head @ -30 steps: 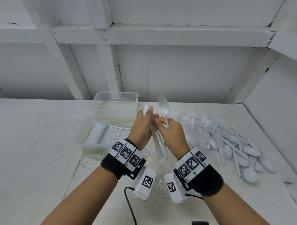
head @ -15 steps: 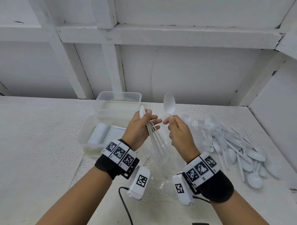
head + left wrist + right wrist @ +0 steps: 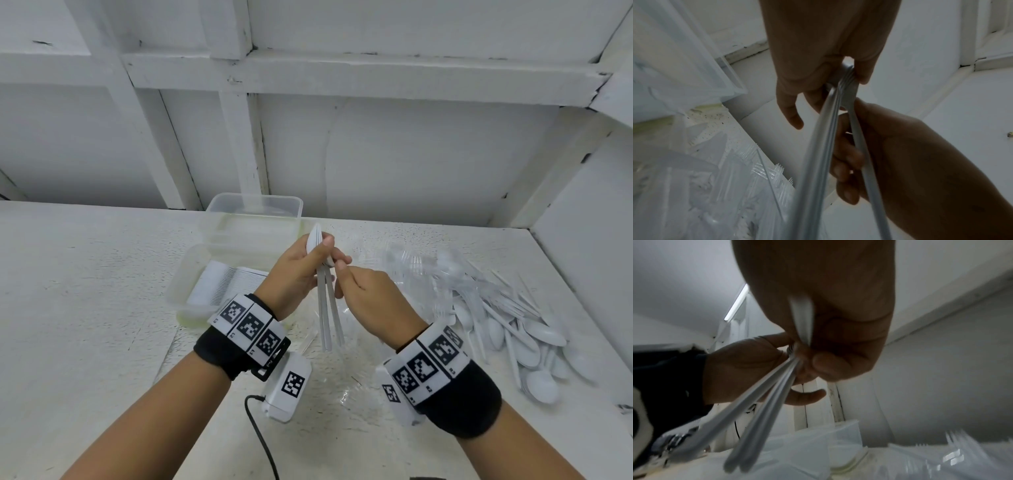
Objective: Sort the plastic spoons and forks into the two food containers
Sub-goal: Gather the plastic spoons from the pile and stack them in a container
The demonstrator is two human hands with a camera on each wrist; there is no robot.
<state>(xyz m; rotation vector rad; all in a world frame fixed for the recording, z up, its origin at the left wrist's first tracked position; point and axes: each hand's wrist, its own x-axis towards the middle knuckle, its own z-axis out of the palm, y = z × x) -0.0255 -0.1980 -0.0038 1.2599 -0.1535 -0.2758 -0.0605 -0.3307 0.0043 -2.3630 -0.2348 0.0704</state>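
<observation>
My left hand (image 3: 320, 251) grips a bundle of white plastic spoons (image 3: 325, 308) by their bowls, with the handles hanging down over the table. My right hand (image 3: 339, 270) pinches one more spoon (image 3: 861, 146) against that bundle, its handle slightly apart from the others. In the right wrist view that spoon's bowl (image 3: 802, 321) shows between my thumb and fingers. The near clear container (image 3: 181, 284) holds a row of stacked white cutlery. The far clear container (image 3: 255, 209) stands behind it. A loose pile of spoons and forks (image 3: 496, 308) lies on the right.
The white table (image 3: 85, 308) meets a white wall behind and a side wall (image 3: 589, 240) on the right. A crumpled clear plastic wrapper (image 3: 346, 394) lies under my hands. A black cable (image 3: 260, 431) runs from my left wrist toward the front edge.
My right hand has lowered the single spoon it held upright and brought it against the bundle in my left hand. The bundle's handles now hang closer together.
</observation>
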